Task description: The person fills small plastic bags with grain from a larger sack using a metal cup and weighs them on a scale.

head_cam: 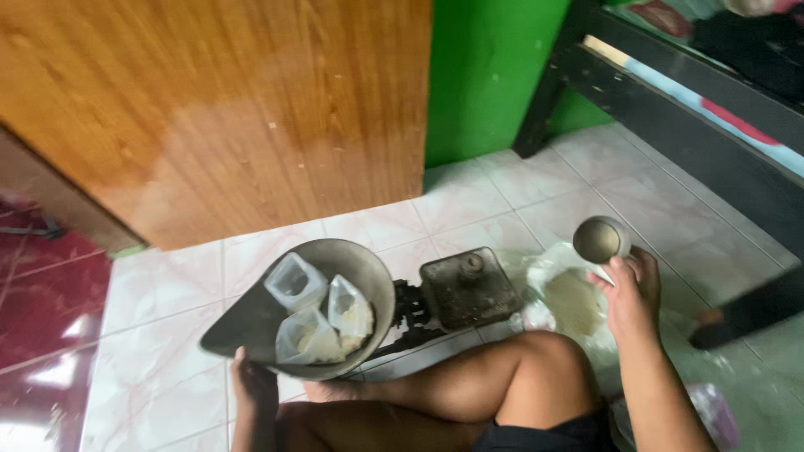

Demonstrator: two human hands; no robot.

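Item: weighing station on a pale tiled floor (469, 201), seen from above by a seated person whose bare knee crosses the lower frame.

1. Balance scale, dark metal, low-built. Its round grey metal scale pan (251, 322) sits on the left side; a dark square weight platform (469, 289) with a small round weight on top sits on the right.

2. Three small clear plastic bags of pale grain (322, 314), lying together in the pan, touching one another. They appear filled; whether any is tied shut cannot be told.

3. Large clear plastic sack of pale grain (569, 301), mouth open, on the floor just right of the scale, between it and the knee.

4. Small round metal cup (601, 239), held above the open sack. Its inside is shadowed; whether it carries grain cannot be told.

5. Right hand (630, 289): fingers clenched around the lower part of the cup, holding it upright over the sack.

6. Left hand (251, 385): beneath the near rim of the pan, touching its underside; whether the fingers clasp it or merely steady it cannot be told.

Surroundings: brown wooden panel (226, 109), green wall (486, 67), dark bed frame (695, 109) at upper right.

Progress, as judged: three portions stand bagged and on the pan; much grain remains in the sack, so portioning looks only partly done.
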